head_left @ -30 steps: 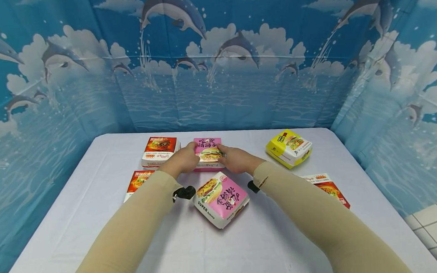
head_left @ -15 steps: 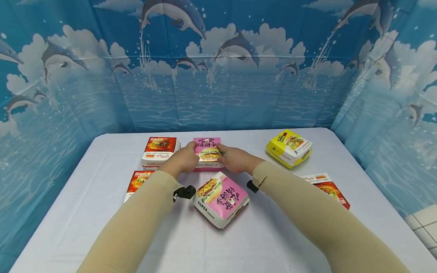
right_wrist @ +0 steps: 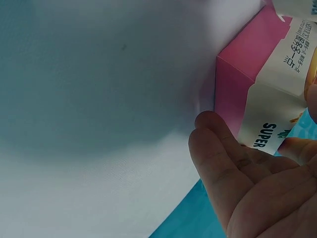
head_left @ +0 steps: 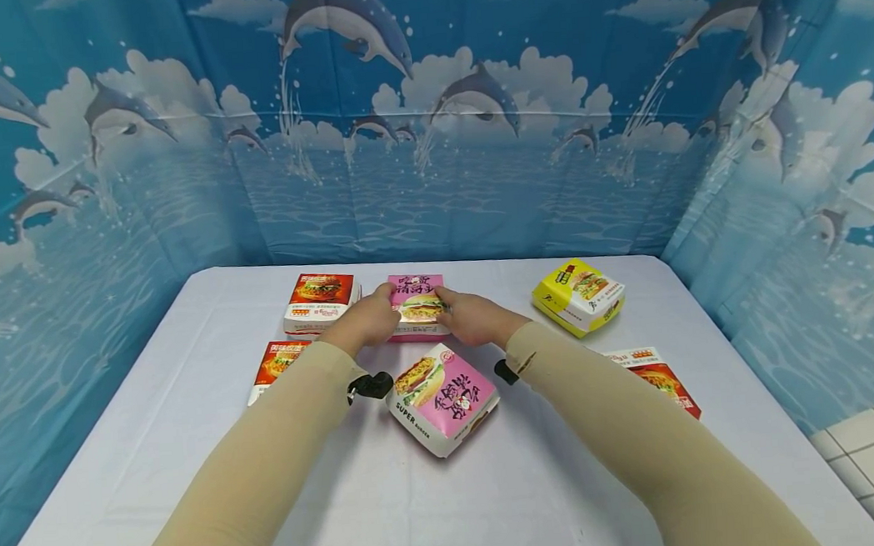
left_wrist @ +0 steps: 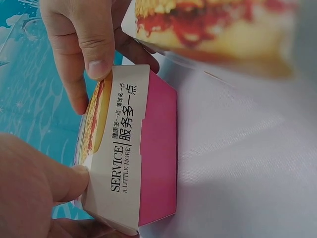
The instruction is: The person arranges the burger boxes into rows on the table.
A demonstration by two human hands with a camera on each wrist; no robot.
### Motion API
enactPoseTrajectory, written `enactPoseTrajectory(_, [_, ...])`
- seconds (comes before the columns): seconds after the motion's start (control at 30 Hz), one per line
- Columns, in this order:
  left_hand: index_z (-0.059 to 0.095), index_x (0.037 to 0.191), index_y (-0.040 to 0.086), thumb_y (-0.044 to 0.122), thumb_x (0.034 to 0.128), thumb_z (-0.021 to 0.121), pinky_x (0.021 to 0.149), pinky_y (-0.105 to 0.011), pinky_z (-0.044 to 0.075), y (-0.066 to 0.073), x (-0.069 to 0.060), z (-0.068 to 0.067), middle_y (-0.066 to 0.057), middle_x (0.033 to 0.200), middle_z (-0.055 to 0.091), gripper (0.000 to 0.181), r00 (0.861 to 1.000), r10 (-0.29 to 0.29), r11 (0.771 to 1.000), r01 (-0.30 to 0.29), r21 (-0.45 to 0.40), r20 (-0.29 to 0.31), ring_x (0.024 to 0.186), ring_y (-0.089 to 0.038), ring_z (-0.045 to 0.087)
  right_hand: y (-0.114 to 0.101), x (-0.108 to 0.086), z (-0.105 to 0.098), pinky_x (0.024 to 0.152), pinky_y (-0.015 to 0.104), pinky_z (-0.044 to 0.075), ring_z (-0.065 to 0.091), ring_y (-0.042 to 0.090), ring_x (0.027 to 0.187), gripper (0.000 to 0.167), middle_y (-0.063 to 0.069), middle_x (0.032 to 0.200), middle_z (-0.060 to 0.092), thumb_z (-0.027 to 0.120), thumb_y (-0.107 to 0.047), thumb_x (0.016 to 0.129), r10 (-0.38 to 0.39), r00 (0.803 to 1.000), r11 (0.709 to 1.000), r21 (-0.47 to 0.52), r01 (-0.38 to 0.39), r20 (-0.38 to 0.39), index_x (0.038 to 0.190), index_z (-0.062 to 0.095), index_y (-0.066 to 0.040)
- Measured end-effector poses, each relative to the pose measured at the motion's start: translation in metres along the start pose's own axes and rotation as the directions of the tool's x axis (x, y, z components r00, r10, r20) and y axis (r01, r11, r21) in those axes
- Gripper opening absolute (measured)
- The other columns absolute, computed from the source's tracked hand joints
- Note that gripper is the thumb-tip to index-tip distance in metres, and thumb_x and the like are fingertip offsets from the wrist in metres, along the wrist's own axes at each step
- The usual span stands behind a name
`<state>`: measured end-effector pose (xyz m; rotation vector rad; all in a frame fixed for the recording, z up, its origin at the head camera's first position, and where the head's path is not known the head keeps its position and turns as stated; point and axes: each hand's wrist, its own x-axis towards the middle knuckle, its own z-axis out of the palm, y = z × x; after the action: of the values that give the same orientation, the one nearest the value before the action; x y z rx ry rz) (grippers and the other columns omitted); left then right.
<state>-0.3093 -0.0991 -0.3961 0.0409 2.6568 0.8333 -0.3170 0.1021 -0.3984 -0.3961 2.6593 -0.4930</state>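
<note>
A pink and white burger box (head_left: 417, 308) with a burger picture sits at the back middle of the table, between both hands. My left hand (head_left: 368, 317) grips its left side, the thumb lying on the top edge in the left wrist view, where the box front (left_wrist: 131, 144) faces the camera. From the right, my right hand (head_left: 477, 316) holds the opposite side, its thumb at the top edge. In the right wrist view several fingers (right_wrist: 218, 158) lie along the box side near the table. A second pink burger box (head_left: 445, 398) stands turned at an angle between the forearms.
Two red and white burger boxes, one at the back (head_left: 322, 301) and one nearer (head_left: 273, 362), stand on the left, the nearer partly behind the sleeve. A yellow box (head_left: 577, 298) and a red one (head_left: 657, 381) are at right. A dolphin-print curtain (head_left: 432, 190) borders the white table (head_left: 422, 516).
</note>
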Motion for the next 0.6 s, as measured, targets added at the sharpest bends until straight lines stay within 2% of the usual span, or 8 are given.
enactPoseTrajectory(0.4, [0.015,0.170,0.016,0.026,0.1098,0.048,0.129,-0.055,0.029,0.0032,-0.0016,-0.0016,-0.016,0.172,0.031,0.069,1.000,0.011,1.000,-0.011,0.011,0.006,0.157,-0.032,0.036,-0.0011,-0.0014,-0.0024,0.130,0.049,0.028,0.028,0.030,0.161,0.070,0.010,0.175,0.024,0.045,-0.037,0.113,0.010,1.000,1.000,0.009,-0.010,-0.002,0.171,0.009,-0.020])
enactPoseTrajectory(0.6, [0.015,0.170,0.016,0.026,0.1099,0.047,0.128,-0.055,0.030,0.0048,-0.0022,-0.0022,-0.016,0.172,0.032,0.069,1.000,0.014,1.000,-0.014,0.028,0.007,0.154,-0.032,0.040,0.0001,-0.0024,-0.0017,0.130,0.048,0.028,0.027,0.030,0.161,0.069,0.010,0.175,0.024,0.043,-0.037,0.114,0.008,1.000,1.000,0.020,-0.008,-0.003,0.171,0.008,-0.020])
